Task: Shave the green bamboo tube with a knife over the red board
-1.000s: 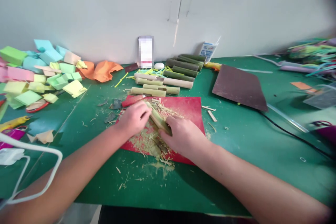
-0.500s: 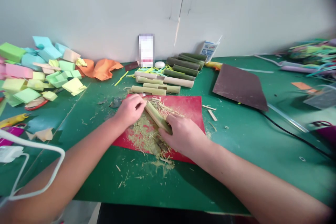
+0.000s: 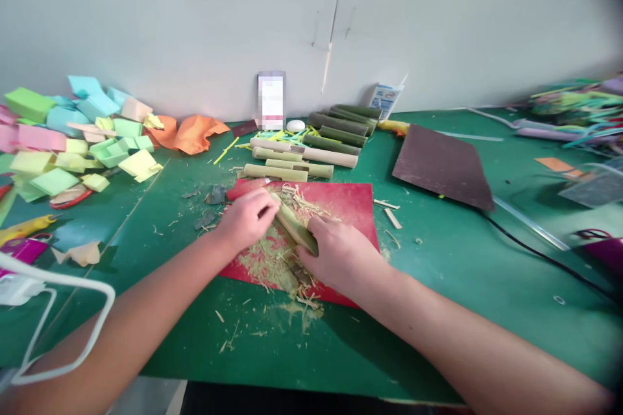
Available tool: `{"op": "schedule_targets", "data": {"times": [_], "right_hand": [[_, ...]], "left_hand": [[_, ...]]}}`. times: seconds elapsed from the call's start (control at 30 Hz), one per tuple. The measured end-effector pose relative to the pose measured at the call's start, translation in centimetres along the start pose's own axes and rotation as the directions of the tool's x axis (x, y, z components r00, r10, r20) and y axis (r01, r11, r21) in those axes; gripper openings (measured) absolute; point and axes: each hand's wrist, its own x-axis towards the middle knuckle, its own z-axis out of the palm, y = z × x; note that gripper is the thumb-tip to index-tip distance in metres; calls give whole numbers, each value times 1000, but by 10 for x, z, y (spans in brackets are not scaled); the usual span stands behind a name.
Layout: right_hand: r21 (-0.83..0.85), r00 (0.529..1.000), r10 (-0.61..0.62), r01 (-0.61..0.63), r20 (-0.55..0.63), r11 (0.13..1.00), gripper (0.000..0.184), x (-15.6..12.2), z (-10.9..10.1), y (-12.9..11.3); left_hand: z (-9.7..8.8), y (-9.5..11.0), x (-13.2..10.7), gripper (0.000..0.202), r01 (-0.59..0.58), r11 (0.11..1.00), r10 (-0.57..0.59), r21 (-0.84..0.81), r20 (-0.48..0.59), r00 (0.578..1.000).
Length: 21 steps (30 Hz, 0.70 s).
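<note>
A pale green bamboo tube lies slantwise over the red sheet. My right hand wraps around its near end. At the tube's far end, my left hand is closed with curled fingers against its left side. What those fingers hold, if anything, is hidden. Fine shavings and dust are scattered on the sheet under and around the tube. Just beyond my left hand lies a red-handled tool, partly covered by the hand.
Behind the sheet lie several bamboo tubes, with a phone against the wall. Folded paper pieces pile up on the left. A dark brown board and its black cable lie right. A white cable crosses my left forearm.
My left hand has shifted slightly right and toward me along the tube, uncovering more of the red-handled tool. My right hand keeps its grip. The view has tilted up a little.
</note>
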Motion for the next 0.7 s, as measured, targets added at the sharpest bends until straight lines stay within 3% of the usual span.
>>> {"op": "schedule_targets", "data": {"times": [0.07, 0.2, 0.33, 0.43, 0.57, 0.7], "right_hand": [[-4, 1000, 7, -7, -3, 1000, 15, 0, -1, -2], [-12, 1000, -3, 3, -4, 1000, 14, 0, 0, -2], [-26, 1000, -8, 8, -22, 1000, 14, 0, 0, 0], [-23, 1000, -24, 24, -19, 999, 13, -1, 0, 0], [-23, 1000, -6, 6, -21, 1000, 14, -1, -1, -1], [-18, 1000, -7, 7, -13, 1000, 13, -1, -1, -1]], "left_hand": [[-1, 1, 1, 18, 14, 999, -13, 29, -45, 999], [-1, 5, 1, 16, 6, 1000, -5, -18, 47, 999], [-2, 4, 2, 20, 38, 999, -37, 32, -34, 999], [-3, 2, 1, 19, 29, 999, -28, -20, 25, 999], [-2, -2, 1, 20, 34, 999, -34, 3, -62, 998], [-1, -1, 1, 18, 31, 999, -31, -8, -1, 1000]]}}
